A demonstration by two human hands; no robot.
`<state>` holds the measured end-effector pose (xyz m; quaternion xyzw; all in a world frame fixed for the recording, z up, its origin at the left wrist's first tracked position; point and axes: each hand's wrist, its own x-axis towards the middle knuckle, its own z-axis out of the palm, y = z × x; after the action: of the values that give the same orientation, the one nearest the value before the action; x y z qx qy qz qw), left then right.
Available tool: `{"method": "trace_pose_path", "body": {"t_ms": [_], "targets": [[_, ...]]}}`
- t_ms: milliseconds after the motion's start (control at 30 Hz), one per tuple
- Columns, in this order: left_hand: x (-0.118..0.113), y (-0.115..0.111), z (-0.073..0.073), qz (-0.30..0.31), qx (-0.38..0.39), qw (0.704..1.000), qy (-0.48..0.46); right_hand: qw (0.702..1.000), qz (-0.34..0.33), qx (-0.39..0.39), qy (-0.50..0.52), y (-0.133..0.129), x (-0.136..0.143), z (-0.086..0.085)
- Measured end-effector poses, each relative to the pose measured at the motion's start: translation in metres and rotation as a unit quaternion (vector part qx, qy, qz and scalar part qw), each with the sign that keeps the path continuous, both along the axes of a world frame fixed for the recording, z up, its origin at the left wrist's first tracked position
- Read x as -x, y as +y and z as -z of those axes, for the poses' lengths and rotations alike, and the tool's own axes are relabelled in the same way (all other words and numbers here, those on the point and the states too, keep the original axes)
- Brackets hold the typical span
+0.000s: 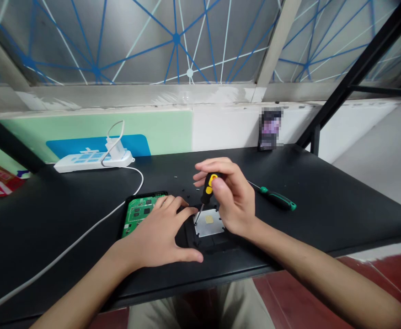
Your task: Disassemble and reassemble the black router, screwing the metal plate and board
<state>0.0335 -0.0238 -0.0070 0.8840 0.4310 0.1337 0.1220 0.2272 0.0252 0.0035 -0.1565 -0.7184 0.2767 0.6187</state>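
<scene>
My right hand [234, 196] is closed round the black and yellow handle of a screwdriver [207, 188]. Its shaft slants down to the left edge of a silver metal plate [210, 224], where the tip meets a small dark screw. The plate, with a tan square at its centre, sits in a black plastic casing [214, 243]. My left hand [166, 233] lies palm down with fingers spread, thumb and forefinger around the casing's left side. Under and beyond its fingers is a green circuit board [139, 211] in a black housing, partly hidden by the hand.
Several tiny screws [188, 196] lie behind the casing. A green and black screwdriver [277, 199] rests to the right. At the back stand a white power strip [93, 161] with a plugged-in charger [115, 149] and a phone [270, 129]. A white cable [80, 240] crosses the left side.
</scene>
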Motion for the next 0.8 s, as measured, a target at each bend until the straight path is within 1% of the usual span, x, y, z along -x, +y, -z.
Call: {"method": "trace_pose_path", "body": {"t_ms": [133, 200, 300, 367, 433, 533, 600, 800], "targets": [[-0.0001, -0.0002, -0.0002, 0.002, 0.000, 1.000, 0.006, 0.998, 0.055, -0.030, -0.001, 0.0014, 0.0010, -0.0010], [-0.0004, -0.0004, -0.0006, -0.001, -0.002, 1.000, 0.003, 0.999, 0.045, -0.014, 0.003, 0.0001, 0.0012, -0.0017], [-0.0006, -0.0003, -0.0009, 0.001, -0.001, 1.000, 0.004, 1.000, -0.001, 0.019, 0.013, -0.0016, 0.0005, -0.0019], [-0.0006, -0.0001, -0.0008, 0.002, -0.001, 1.000, 0.008, 1.000, -0.013, 0.018, 0.011, -0.0013, 0.0000, -0.0018], [-0.0005, 0.0000, -0.0008, 0.002, 0.001, 1.000, 0.015, 1.000, -0.002, 0.000, 0.007, 0.0000, 0.0000, -0.0018], [-0.0005, -0.0002, -0.0009, 0.001, 0.003, 1.000, 0.019, 0.999, 0.036, -0.034, 0.006, 0.0012, 0.0010, -0.0021], [-0.0005, -0.0003, -0.0009, 0.001, 0.002, 1.000, 0.019, 0.999, 0.043, -0.032, 0.002, 0.0003, 0.0015, -0.0020], [-0.0006, 0.0000, -0.0005, 0.005, -0.006, 1.000, 0.019, 0.998, -0.045, 0.042, 0.024, -0.0022, 0.0003, -0.0004]]}}
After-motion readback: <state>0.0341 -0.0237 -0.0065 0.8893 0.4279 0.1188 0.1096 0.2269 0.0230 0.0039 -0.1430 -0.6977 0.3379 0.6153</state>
